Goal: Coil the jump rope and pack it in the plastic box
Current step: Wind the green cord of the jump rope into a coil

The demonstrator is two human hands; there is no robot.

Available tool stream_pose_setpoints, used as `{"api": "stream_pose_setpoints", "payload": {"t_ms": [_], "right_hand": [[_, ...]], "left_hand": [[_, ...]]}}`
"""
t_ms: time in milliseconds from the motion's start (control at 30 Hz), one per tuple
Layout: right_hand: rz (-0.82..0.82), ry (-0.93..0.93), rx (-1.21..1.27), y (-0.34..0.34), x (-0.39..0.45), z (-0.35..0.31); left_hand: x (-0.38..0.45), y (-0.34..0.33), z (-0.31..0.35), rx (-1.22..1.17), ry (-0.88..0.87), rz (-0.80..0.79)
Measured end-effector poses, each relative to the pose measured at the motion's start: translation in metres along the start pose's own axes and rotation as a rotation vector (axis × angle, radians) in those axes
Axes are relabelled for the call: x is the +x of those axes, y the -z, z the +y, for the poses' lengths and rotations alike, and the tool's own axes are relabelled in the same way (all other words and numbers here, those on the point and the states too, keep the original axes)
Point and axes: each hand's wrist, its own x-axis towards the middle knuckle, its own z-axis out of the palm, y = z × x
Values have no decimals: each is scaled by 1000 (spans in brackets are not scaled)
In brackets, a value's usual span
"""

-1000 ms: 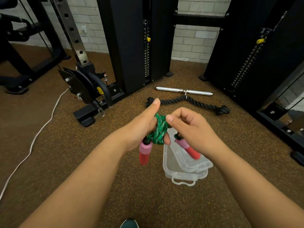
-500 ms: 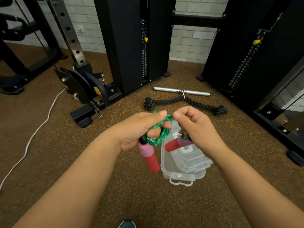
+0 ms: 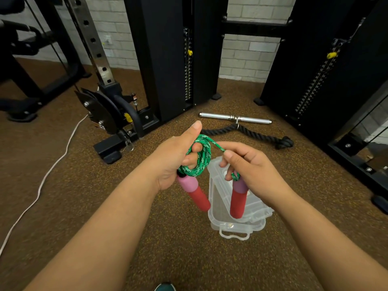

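Note:
The green jump rope (image 3: 202, 158) is wound in several loops around the fingers of my left hand (image 3: 175, 158), whose thumb points up. One pink-and-red handle (image 3: 194, 191) hangs below that hand. My right hand (image 3: 247, 166) pinches the short free strand of rope, and the other handle (image 3: 238, 197) hangs straight down from it. Beneath both handles, a clear plastic box (image 3: 218, 215) sits open on the floor with its lid lying across it.
A steel bar (image 3: 235, 118) and a black rope attachment (image 3: 258, 134) lie on the brown floor beyond my hands. Black cable machine towers (image 3: 168, 59) stand behind, a pulley base (image 3: 107, 116) to the left, a white cord (image 3: 52, 169) along the floor.
My left thumb has lifted off the coil and points up. The right hand's handle has swung from sideways to hanging straight down, and both hands sit slightly lower over the box.

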Motion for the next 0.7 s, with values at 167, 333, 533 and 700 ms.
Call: {"api": "stream_pose_setpoints", "payload": {"t_ms": [167,333,533,700], "right_hand": [[-136,-80,66,-11,-5,0],[-187,-62,126,-19,-10,-5],[-120,-109,93,-10,-5,-1],[-23,-162,141,-11,-1,7]], "left_hand": [[0,-7,0,-100,31,-38],[1,-8,-4,-99,75,-142],[4,-4,-16,-145,50,-241],[5,-4,-16,-217,54,-202]]}}
